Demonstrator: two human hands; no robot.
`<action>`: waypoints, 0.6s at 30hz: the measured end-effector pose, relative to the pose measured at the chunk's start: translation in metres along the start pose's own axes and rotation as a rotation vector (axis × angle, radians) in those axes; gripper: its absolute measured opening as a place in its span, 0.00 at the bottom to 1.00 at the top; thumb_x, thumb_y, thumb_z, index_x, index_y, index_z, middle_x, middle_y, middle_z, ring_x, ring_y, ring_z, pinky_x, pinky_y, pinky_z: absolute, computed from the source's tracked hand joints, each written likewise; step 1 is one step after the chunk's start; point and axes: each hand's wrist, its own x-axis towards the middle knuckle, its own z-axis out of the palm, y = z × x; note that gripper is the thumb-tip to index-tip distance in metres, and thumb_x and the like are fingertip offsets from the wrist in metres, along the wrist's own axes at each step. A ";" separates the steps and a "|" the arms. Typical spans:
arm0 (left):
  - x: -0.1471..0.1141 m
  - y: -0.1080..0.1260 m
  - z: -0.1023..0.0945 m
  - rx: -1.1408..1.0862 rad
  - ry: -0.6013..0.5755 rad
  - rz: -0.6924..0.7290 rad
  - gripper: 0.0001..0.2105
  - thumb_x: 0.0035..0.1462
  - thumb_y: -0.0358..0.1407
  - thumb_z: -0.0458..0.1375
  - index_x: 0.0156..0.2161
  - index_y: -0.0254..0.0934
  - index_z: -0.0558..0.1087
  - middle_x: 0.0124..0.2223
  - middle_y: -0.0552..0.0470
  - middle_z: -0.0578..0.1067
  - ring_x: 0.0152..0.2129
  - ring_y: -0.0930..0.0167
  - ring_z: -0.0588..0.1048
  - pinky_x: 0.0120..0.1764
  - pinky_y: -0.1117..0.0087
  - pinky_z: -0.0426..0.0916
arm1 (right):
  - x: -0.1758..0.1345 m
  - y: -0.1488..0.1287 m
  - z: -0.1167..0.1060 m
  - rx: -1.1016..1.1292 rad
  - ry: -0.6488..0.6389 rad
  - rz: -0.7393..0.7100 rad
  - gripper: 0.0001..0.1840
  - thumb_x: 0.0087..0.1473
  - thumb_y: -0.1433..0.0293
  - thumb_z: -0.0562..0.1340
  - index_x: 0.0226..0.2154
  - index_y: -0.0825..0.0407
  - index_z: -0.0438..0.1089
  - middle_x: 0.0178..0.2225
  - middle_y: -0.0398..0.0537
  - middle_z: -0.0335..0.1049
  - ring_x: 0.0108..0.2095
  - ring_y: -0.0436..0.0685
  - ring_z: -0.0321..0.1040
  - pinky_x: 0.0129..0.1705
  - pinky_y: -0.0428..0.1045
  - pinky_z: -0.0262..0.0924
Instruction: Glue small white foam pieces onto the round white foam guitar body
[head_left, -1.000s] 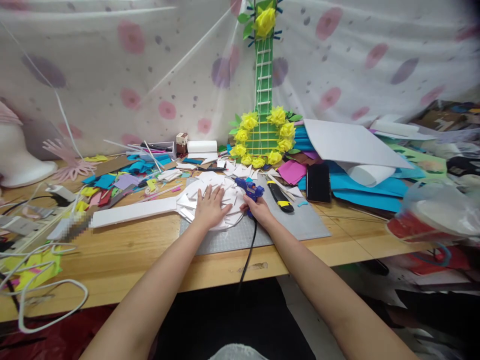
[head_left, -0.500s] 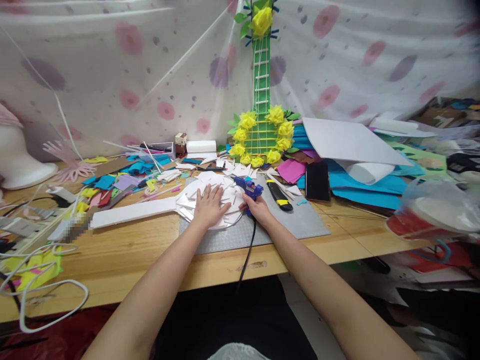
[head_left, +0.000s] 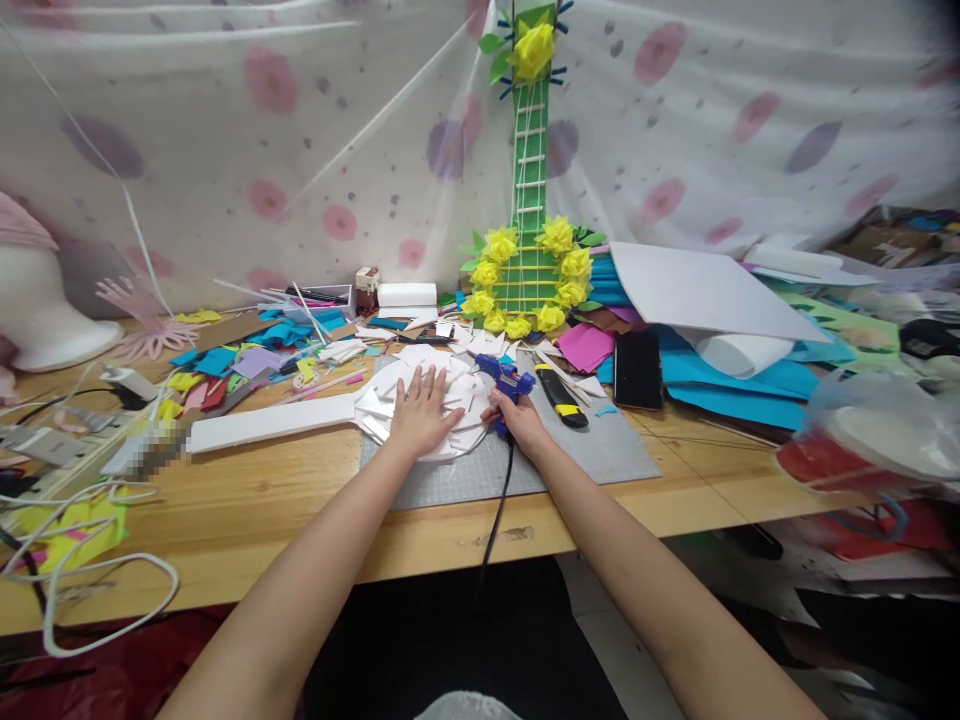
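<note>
My left hand (head_left: 421,412) lies flat with spread fingers on the round body of a white foam-board instrument shape (head_left: 274,422), whose long neck points left. White strips cover that body, overlapping one another. In my right hand (head_left: 521,420) is a blue hot glue gun (head_left: 504,378), gripped by its handle at the right edge of the white body, its nozzle pointing up and left. Its black cord (head_left: 501,505) hangs over the table's front edge. A grey cutting mat (head_left: 600,455) lies underneath. To the right rests a black-and-yellow utility knife (head_left: 561,396).
A green paper guitar with yellow flowers (head_left: 531,205) stands against the curtain. Coloured paper scraps (head_left: 259,358) litter the back left. A phone (head_left: 637,370), white sheets (head_left: 705,285) and a bucket (head_left: 832,450) are on the right. White cable (head_left: 169,590) loops at the left.
The view has shifted slightly. The glue gun has moved a little to the right, away from my left hand, which stays flat on the white body.
</note>
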 end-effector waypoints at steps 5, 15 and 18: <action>0.010 -0.007 -0.007 -0.164 -0.024 -0.087 0.34 0.60 0.52 0.40 0.66 0.36 0.42 0.67 0.42 0.43 0.64 0.63 0.39 0.61 0.53 0.42 | 0.005 -0.009 -0.006 0.215 0.069 0.003 0.13 0.43 0.62 0.64 0.29 0.49 0.60 0.15 0.34 0.63 0.17 0.50 0.67 0.22 0.46 0.65; 0.058 -0.129 -0.061 -0.218 0.271 -0.386 0.21 0.55 0.36 0.51 0.54 0.33 0.65 0.54 0.41 0.69 0.52 0.62 0.66 0.54 0.63 0.60 | 0.004 -0.021 -0.017 0.477 0.037 0.142 0.09 0.43 0.67 0.65 0.27 0.52 0.66 0.18 0.38 0.65 0.17 0.47 0.64 0.19 0.43 0.62; 0.063 -0.163 -0.053 -0.044 0.117 -0.453 0.22 0.54 0.35 0.53 0.53 0.30 0.66 0.53 0.36 0.69 0.50 0.57 0.68 0.50 0.61 0.62 | 0.003 -0.022 -0.016 0.487 0.049 0.154 0.08 0.44 0.68 0.64 0.29 0.52 0.67 0.20 0.39 0.67 0.18 0.47 0.65 0.20 0.43 0.63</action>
